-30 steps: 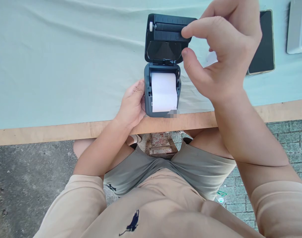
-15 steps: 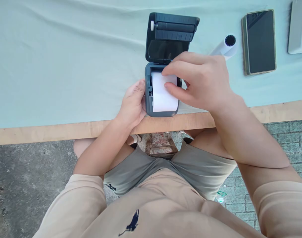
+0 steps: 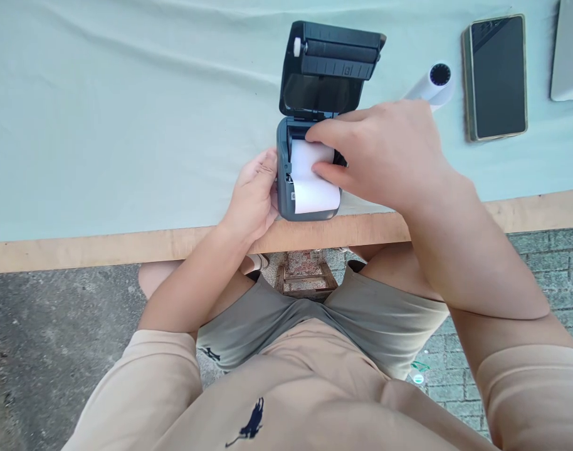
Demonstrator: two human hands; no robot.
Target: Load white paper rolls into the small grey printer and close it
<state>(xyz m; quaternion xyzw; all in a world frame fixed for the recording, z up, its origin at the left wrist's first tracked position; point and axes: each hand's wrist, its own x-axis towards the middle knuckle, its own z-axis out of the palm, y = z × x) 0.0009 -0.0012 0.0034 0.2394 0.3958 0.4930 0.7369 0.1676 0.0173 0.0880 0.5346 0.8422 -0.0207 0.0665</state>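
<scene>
A small dark label printer [image 3: 283, 181] sits at the table's near edge, its lid [image 3: 331, 66] swung up and back, showing a black roller under it. My left hand [image 3: 256, 191] grips the printer's left side, thumb on top and the other fingers partly hidden. Inside the open bay lies a white paper roll [image 3: 310, 153], with its loose end hanging over the printer's front. Thumb and index finger of my right hand [image 3: 380, 153] press on the roll from the right, at its back and middle. The other right fingers are hidden behind the hand.
Behind my right hand a white paper roll with a dark core [image 3: 440, 74] lies on the pale green cloth [image 3: 126, 125]. A phone [image 3: 498, 75] rests on a box-like thing to the right. A white object [image 3: 568, 56] is cut off at the right edge. The table has a wooden front edge [image 3: 79, 254].
My right index finger has curled further down over the back of the paper roll. The paper's loose end has shifted slightly right and bulges more. The printer has tilted a little.
</scene>
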